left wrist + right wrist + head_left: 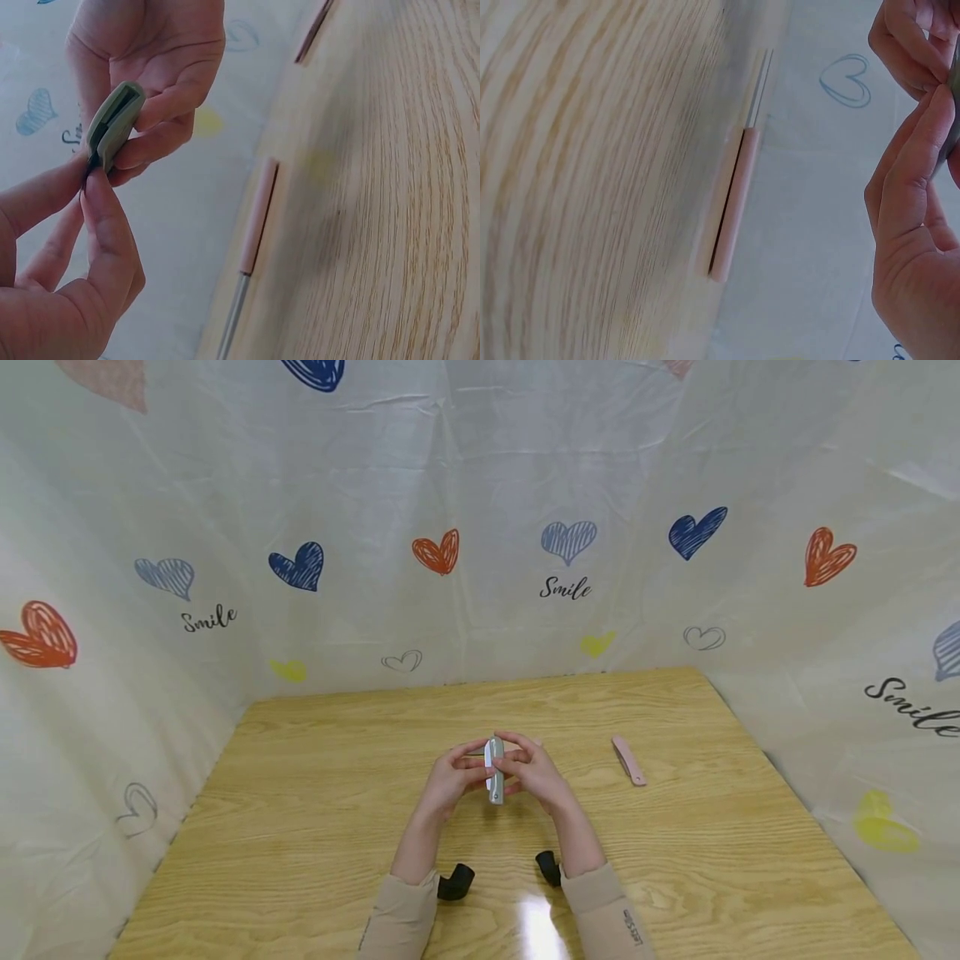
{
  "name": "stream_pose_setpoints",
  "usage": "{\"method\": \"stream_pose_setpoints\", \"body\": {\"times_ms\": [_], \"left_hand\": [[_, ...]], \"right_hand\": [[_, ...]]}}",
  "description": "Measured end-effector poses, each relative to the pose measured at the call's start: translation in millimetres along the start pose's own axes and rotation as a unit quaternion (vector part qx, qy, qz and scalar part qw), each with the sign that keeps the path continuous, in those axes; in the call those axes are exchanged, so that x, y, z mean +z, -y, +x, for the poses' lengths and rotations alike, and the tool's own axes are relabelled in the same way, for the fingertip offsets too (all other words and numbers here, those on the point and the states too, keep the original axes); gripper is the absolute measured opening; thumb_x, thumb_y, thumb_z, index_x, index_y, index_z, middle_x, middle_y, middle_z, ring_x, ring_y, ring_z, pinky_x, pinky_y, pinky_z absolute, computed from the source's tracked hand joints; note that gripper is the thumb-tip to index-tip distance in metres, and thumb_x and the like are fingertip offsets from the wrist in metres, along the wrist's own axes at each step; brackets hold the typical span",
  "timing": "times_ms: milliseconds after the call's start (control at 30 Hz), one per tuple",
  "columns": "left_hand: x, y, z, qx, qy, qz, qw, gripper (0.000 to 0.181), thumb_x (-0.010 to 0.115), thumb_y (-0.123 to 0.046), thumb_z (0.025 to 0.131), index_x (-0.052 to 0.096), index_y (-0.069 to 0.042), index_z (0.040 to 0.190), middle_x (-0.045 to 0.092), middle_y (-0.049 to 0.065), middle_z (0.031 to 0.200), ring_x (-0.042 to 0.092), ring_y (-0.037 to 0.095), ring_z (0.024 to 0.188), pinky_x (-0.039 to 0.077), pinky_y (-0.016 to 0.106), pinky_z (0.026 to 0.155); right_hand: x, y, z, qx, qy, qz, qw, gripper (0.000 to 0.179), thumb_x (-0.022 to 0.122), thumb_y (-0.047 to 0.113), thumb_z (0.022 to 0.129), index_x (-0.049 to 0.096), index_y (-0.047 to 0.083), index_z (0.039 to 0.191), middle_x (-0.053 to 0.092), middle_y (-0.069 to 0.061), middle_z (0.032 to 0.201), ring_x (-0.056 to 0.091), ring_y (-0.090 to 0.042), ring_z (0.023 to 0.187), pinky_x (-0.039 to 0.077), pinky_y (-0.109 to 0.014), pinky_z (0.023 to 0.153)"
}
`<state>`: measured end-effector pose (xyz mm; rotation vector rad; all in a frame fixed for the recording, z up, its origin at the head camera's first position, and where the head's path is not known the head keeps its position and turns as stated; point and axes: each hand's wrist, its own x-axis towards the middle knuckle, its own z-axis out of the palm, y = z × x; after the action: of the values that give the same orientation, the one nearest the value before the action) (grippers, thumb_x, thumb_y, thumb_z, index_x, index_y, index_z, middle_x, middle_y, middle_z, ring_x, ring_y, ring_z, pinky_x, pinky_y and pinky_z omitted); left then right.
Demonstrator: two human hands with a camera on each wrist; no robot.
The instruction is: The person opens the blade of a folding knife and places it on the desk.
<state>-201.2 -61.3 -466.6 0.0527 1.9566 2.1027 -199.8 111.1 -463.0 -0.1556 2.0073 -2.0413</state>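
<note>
Both hands hold a pale green folding knife (497,789) above the middle of the table. My right hand (538,775) grips its handle between thumb and fingers. From the other side my left hand (448,779) pinches the bright blade (487,755), which stands partly out of the handle along its left side. In the left wrist view the handle's slot (120,111) faces the camera, and the left fingertips hide the part they pinch. Behind the hands lies a pink-handled piece (259,217) with a thin metal part extended, mostly hidden in the head view.
A folded pink knife (628,761) lies on the wooden table (330,793), right of the hands. Black curved pieces (456,882) sit by each wrist. A whitish curtain (495,635) printed with hearts stands along the table's back and sides.
</note>
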Motion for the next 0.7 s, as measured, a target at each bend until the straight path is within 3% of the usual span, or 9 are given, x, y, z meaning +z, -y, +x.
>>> {"method": "stream_pose_setpoints", "body": {"times_ms": [233, 700], "left_hand": [[-2.6, 1.2, 1.1, -0.006, -0.008, -0.010, 0.9999, 0.051, 0.068, 0.002, 0.088, 0.054, 0.000, 0.136, 0.065, 0.009, 0.095, 0.065, 0.016, 0.084, 0.056, 0.045, 0.089], [1.8, 2.3, 3.3, 0.014, -0.024, -0.009, 0.9996, 0.048, 0.066, 0.006, 0.087, 0.054, 0.004, 0.134, 0.064, 0.008, 0.091, 0.063, 0.015, 0.083, 0.058, 0.034, 0.080]], "right_hand": [[0.3, -0.3, 0.8, 0.000, -0.008, 0.006, 0.9999, 0.053, 0.061, 0.008, 0.097, 0.041, 0.003, 0.146, 0.061, -0.017, 0.108, 0.063, -0.017, 0.081, 0.060, -0.039, 0.066], [-1.2, 0.5, 0.3, -0.005, -0.018, 0.004, 0.9998, 0.051, 0.059, 0.004, 0.096, 0.043, 0.007, 0.145, 0.060, -0.018, 0.106, 0.063, -0.019, 0.080, 0.060, -0.047, 0.068]]}}
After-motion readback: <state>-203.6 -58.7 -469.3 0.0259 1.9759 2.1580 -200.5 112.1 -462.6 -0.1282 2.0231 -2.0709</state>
